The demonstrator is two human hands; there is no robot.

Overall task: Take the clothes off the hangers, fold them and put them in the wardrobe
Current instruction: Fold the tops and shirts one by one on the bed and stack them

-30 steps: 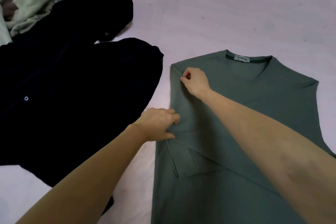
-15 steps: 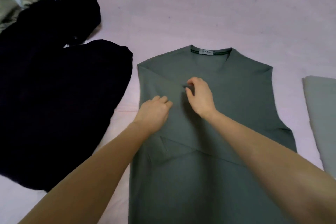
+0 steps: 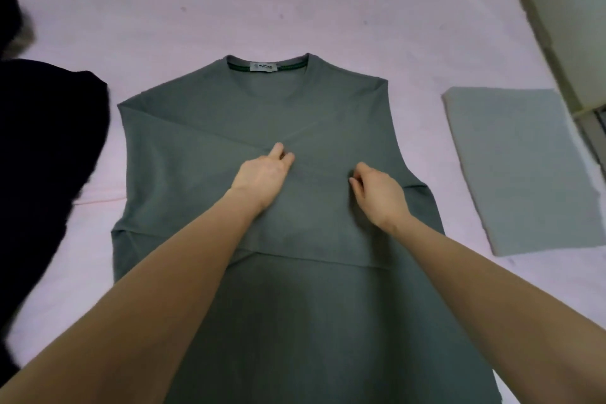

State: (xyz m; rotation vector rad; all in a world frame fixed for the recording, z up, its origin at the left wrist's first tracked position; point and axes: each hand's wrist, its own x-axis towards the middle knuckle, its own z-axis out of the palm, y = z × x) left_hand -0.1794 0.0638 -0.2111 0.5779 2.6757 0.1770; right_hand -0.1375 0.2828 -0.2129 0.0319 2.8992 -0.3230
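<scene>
Hands — left hand [image 3: 262,174], right hand [image 3: 380,193] — rest on green shirt [image 3: 203,141].

The shirt [image 3: 262,128] in the middle is a plain grey-green, with a white label [image 3: 263,67] and a bright green band inside its collar. It lies on a pale pink bed sheet [image 3: 295,10] with a few small dark specks. At the left is a black garment [image 3: 39,147]; at the right, a plain light grey folded cloth [image 3: 521,170].
</scene>
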